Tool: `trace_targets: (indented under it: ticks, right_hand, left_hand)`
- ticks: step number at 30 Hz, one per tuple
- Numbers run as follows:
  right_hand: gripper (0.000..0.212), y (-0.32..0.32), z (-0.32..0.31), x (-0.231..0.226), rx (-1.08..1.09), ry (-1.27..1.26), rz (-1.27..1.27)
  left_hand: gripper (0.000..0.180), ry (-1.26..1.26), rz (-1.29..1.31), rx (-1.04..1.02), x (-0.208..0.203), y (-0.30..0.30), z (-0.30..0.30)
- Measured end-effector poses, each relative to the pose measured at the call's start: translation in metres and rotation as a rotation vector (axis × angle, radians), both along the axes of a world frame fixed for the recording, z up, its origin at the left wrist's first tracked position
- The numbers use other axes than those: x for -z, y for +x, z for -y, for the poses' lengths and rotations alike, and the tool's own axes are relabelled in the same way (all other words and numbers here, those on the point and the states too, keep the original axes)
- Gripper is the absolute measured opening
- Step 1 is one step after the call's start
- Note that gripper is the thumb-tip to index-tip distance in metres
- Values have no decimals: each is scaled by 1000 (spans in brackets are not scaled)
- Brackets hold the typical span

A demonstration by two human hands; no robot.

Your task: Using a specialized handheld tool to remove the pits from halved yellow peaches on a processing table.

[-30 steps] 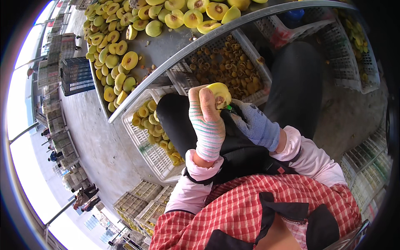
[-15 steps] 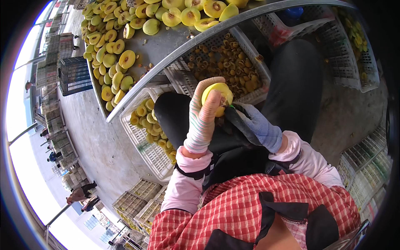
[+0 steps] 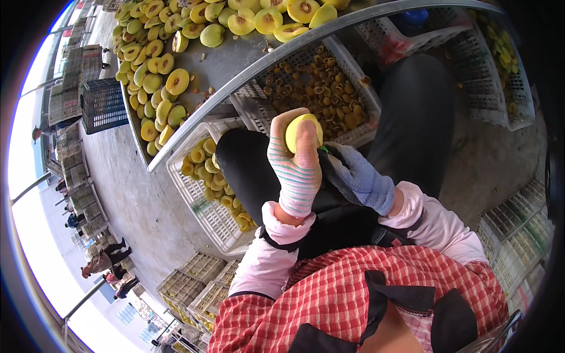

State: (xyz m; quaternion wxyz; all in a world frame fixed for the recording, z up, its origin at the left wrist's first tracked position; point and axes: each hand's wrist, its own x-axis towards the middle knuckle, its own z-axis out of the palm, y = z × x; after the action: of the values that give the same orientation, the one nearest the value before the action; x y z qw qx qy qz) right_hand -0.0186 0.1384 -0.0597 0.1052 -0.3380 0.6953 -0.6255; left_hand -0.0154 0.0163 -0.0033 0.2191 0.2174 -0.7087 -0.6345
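Observation:
Upright in front of my lap, my left hand (image 3: 296, 176), in a striped knit glove, is closed around a yellow peach half (image 3: 293, 136). The thumb lies across the fruit, and its cut face is turned mostly out of sight. Close against its right side, my right hand (image 3: 364, 179), in a blue-grey glove with dark fingers, grips a small tool of which only a green bit (image 3: 325, 149) shows. The tool's working end is hidden behind the fruit and fingers.
A metal-edged table (image 3: 235, 59) ahead carries many peach halves (image 3: 178, 81). Beneath its rim sits a crate (image 3: 372, 100) of brown scooped-out pieces (image 3: 338, 88). A white crate (image 3: 203, 215) of hollowed halves stands left of my knee. More crates (image 3: 491, 88) flank my right.
My left hand has turned the peach half, so its cut face, visible before, is now mostly hidden. The left wrist has shifted right, nearer my right hand.

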Motion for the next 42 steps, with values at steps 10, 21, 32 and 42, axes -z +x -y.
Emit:
trace_targets:
  ticks: [10,21,32,42]
  right_hand:
    - [25,-13,-6,-14,-115,22,394]
    - [49,-2,-5,-29,-916,-852,2016]
    - [51,-19,2,13,-781,-937,1941]
    - [51,-25,4,-10,-677,-848,2010]
  left_hand:
    - [21,200,255,242,-8,-10,12]
    - [38,566,125,442,-3,0,14]
    - [62,824,144,-12,-2,22,43]
    - [38,-811,648,-491,7,110,214]
